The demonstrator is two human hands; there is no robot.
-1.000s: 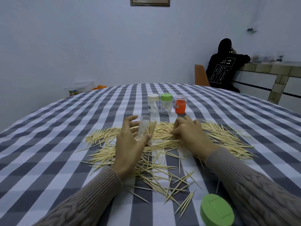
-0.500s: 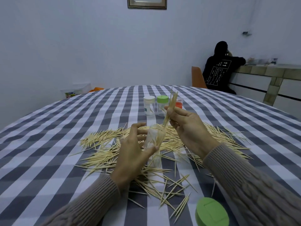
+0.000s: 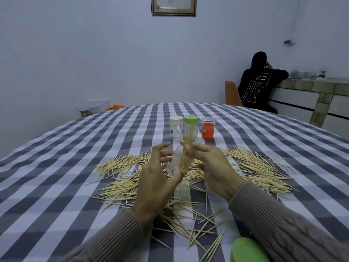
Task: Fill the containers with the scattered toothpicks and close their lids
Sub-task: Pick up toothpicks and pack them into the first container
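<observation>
A round table (image 3: 56, 167) under a grey-and-white checked cloth fills the foreground, and on the pale wall behind it hangs a framed picture (image 3: 173, 6), cut off by the top edge. At the far right a person in a black hooded top with white print (image 3: 258, 84) sits with their back turned on an orange chair (image 3: 232, 95), one arm resting on a tiled counter (image 3: 309, 86) that carries blurred small items. Beyond the table's far left edge stand a clear plastic box (image 3: 90, 109) and something orange (image 3: 115, 107) beside it.
</observation>
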